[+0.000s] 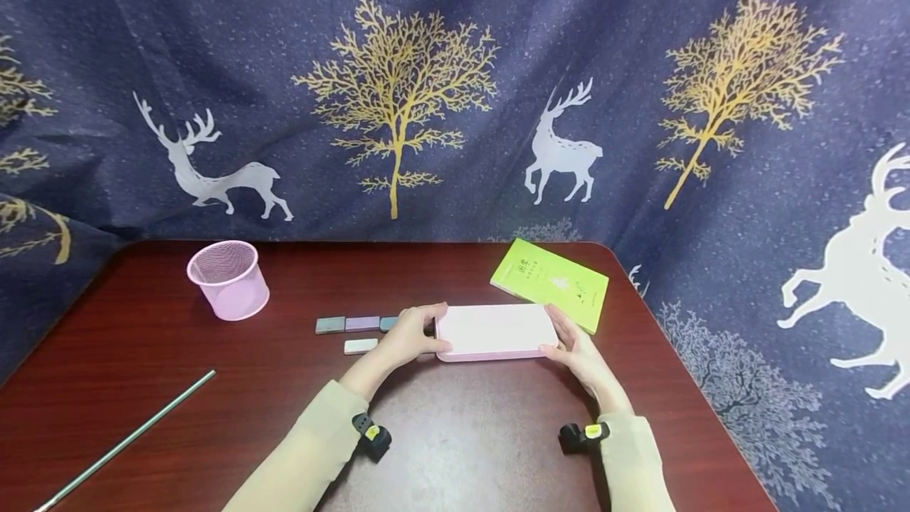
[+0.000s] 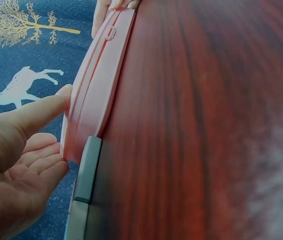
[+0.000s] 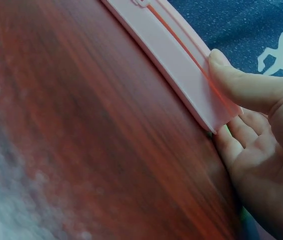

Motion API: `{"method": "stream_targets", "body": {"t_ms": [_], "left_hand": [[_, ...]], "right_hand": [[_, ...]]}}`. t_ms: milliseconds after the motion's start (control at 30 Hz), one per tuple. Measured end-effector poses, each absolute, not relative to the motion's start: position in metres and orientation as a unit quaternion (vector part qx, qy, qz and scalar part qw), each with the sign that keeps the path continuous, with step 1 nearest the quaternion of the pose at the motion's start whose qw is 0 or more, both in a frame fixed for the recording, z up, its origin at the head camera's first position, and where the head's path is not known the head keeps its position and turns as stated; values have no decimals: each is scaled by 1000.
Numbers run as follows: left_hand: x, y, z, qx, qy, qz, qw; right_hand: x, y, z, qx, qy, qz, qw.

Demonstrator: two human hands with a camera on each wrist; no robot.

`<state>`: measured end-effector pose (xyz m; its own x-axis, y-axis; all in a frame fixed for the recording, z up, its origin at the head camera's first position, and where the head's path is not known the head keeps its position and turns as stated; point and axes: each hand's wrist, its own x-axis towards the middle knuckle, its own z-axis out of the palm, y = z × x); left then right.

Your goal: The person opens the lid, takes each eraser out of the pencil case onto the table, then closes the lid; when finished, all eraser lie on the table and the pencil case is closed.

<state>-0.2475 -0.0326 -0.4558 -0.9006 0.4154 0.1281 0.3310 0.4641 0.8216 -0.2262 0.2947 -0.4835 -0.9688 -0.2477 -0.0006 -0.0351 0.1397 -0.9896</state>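
A flat pink rectangular case point(image 1: 496, 330) with a pale lid lies crosswise at the middle of the table. My left hand point(image 1: 411, 336) grips its left end, thumb at the front edge and fingers toward the back. At the opposite end, my right hand point(image 1: 581, 348) holds the case the same way. A small clasp point(image 2: 111, 34) and a reddish seam show along the front side in the left wrist view. Just left of the case, by my left hand, is a row of small blocks: grey point(image 1: 330, 325), purple point(image 1: 362, 324) and teal point(image 1: 387, 324). A white block point(image 1: 360, 346) lies in front of them.
A pink mesh pen holder point(image 1: 242, 295) stands at the back left. A green book point(image 1: 547, 279) lies behind the case on the right. One thin green rod point(image 1: 131, 439) lies slanted at the left front. Behind the dark red table point(image 1: 284, 409) hangs a blue patterned cloth point(image 1: 469, 180).
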Motion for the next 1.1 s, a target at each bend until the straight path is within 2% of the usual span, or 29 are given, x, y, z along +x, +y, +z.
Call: {"method": "stream_targets", "body": {"t_ms": [767,900,1100], "left_hand": [[-254,-35,-459,227,864,449,35],[-255,-39,-457,230,856,462,42],[-255,-46,-450,225,849,477,19]], "right_hand": [[-230,294,-481,-84,765,-632,92],[-231,296,-476,-81,786,-607,90],[-234,293,-458,-76,812,-573,73]]}}
